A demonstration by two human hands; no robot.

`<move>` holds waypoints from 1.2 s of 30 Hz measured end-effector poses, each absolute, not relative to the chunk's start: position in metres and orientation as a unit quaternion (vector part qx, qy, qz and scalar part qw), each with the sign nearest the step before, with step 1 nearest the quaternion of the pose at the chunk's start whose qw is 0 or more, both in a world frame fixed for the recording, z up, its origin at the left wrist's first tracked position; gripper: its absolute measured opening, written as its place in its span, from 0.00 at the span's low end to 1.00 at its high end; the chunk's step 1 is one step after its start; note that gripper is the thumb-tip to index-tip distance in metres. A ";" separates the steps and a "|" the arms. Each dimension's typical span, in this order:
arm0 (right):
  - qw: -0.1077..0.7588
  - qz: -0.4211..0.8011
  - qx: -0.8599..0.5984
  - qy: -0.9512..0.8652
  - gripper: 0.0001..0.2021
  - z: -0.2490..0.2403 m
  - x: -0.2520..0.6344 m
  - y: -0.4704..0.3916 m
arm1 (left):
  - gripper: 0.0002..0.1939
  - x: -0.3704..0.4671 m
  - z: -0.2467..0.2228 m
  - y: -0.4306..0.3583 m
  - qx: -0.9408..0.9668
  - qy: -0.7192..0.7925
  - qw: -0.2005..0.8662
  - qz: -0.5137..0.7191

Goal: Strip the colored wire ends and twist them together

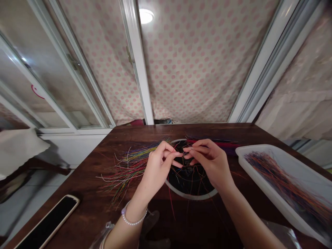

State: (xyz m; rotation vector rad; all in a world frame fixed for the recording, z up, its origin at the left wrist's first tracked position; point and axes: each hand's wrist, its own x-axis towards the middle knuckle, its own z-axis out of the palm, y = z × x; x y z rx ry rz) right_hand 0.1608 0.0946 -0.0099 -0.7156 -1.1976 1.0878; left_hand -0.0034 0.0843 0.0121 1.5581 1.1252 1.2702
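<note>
My left hand [162,162] and my right hand [211,160] meet over a round black tray with a pale rim [201,197]. Thumb and fingers of each hand are pinched together, apparently on a thin wire whose ends are hard to see. A bit of red shows at the left fingertips. Loose coloured wires [193,174] lie across the tray beneath both hands, some hanging over its rim. Left of the tray, a fanned bundle of thin coloured wires [129,166] is partly hidden by my left hand. Behind my right hand lies a red and purple bundle [230,147].
At the right stands a white plastic bin [255,149] holding orange and purple wires [282,180]. A phone [48,221] lies near the table's left edge. Clear plastic wrapping [281,233] sits by my right forearm. Curtained sliding windows [192,69] rise behind the dark wooden table [90,186].
</note>
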 end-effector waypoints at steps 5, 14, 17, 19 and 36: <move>0.632 0.378 -0.334 -0.588 0.03 -0.005 0.170 0.085 | 0.10 -0.004 0.012 0.082 0.646 0.436 0.296 0.553; 0.521 0.389 -0.441 -0.619 0.07 -0.025 0.184 0.115 | 0.08 -0.039 0.024 0.088 0.596 0.449 0.173 0.643; 0.483 0.449 -0.450 -0.602 0.11 -0.038 0.173 0.121 | 0.11 -0.044 0.025 0.088 0.611 0.433 0.169 0.641; 0.465 0.468 -0.455 -0.598 0.10 -0.044 0.168 0.122 | 0.11 -0.046 0.026 0.087 0.617 0.425 0.157 0.644; 0.336 0.411 -0.505 -0.681 0.13 -0.128 0.162 0.163 | 0.10 -0.053 0.026 0.082 0.652 0.440 -0.003 0.617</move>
